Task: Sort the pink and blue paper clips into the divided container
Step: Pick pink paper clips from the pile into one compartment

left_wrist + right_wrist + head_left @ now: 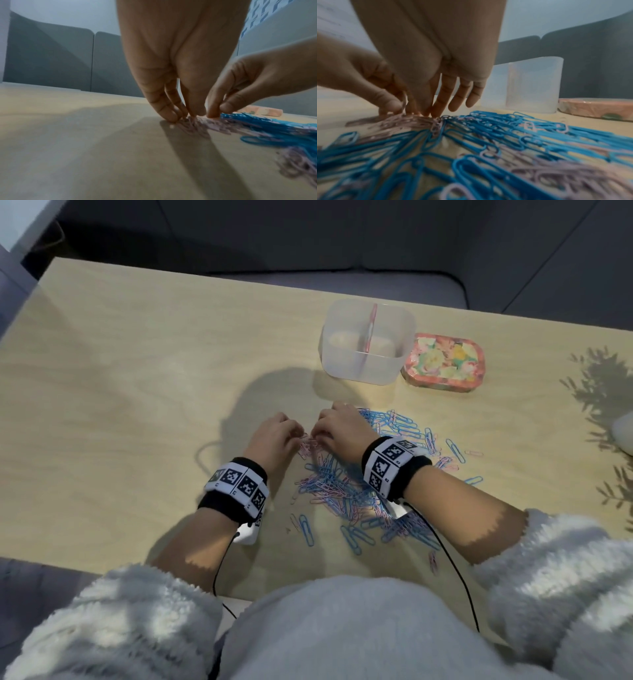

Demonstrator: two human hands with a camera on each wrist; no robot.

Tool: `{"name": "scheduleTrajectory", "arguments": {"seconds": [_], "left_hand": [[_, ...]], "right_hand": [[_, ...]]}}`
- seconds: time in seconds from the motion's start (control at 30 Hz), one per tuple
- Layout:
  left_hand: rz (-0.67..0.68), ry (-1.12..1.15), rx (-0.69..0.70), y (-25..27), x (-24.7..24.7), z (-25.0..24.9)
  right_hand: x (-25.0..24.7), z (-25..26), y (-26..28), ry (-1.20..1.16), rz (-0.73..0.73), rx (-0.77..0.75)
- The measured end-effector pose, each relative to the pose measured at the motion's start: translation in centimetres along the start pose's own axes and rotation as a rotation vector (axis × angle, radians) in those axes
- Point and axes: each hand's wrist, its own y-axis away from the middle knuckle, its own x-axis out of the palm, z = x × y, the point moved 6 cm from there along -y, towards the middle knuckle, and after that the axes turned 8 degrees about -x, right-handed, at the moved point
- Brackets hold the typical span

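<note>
1. Left hand [274, 436], palm down, fingertips [171, 116] pressed on a small bunch of pink clips [308, 445] at the far left edge of the pile; fingers fairly straight, gathering rather than clenching; a true pinch cannot be told from these views.
2. Right hand [342, 426] just to the right, meeting the left over the same pink bunch; thumb and first fingers [426, 108] down on the pink clips, the other fingers spread and lifted off the desk; whether any clip is actually pinched cannot be told.
3. Marker bands with black-and-white squares on both wrists; fluffy pale sleeves pushed up the forearms.
4. Mixed pile of blue clips [397, 422] and pink ones spread on the desk [137, 371], from under the hands toward the near side and to the right; a few loose blue clips [306, 529] lying apart at the near left of the pile.
5. Clear container [368, 340] with a middle divider standing far and slightly right of the hands, well apart from the pile; both halves look bare of clips.
6. Flowered lid or tin [445, 362] lying flat, touching or just beside the container's right side.
7. Grey sofa beyond the far desk edge.
</note>
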Motion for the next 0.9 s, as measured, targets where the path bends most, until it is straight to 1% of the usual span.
{"name": "scheduleTrajectory", "arguments": {"seconds": [0.07,0.13,0.2,0.3,0.43,0.5,0.53,0.6,0.67,0.77,0.9], "left_hand": [[0.058,-0.036,0.034,0.1,-0.1,0.2],[0.086,-0.071,0.071,0.1,-0.1,0.2],[0.068,-0.087,0.097,-0.1,0.0,-0.2],[0.036,-0.086,0.102,-0.4,-0.1,-0.9],[0.063,-0.132,0.109,-0.5,0.1,-0.8],[0.056,-0.134,0.121,-0.5,0.3,-0.8],[0.048,-0.129,0.123,-0.4,0.3,-0.7],[0.024,-0.129,0.116,-0.3,0.5,-0.7],[0.012,-0.133,0.1,-0.1,0.6,-0.6],[0.033,-0.099,0.058,-0.2,0.7,-0.3],[0.048,0.002,0.027,-0.6,0.0,-0.7]], "right_hand": [[0.0,-0.4,0.2,-0.057,0.003,0.003],[0.1,-0.1,0.3,-0.04,0.027,-0.022],[0.2,0.3,0.1,0.034,0.037,-0.046],[0.2,0.6,-0.2,0.083,0.017,-0.031],[0.3,0.2,-0.3,0.086,0.007,0.01],[0.3,-0.2,-0.2,0.04,0.008,0.033],[0.2,-0.5,-0.1,-0.042,-0.007,0.055],[-0.5,-1.2,0.3,-0.298,-0.059,0.112],[-2.2,-1.9,0.5,-0.491,-0.152,0.144],[-6.5,-3.7,0.3,-0.584,-0.314,0.19],[-11.0,-8.2,-1.2,-0.634,-0.551,0.339]]}}
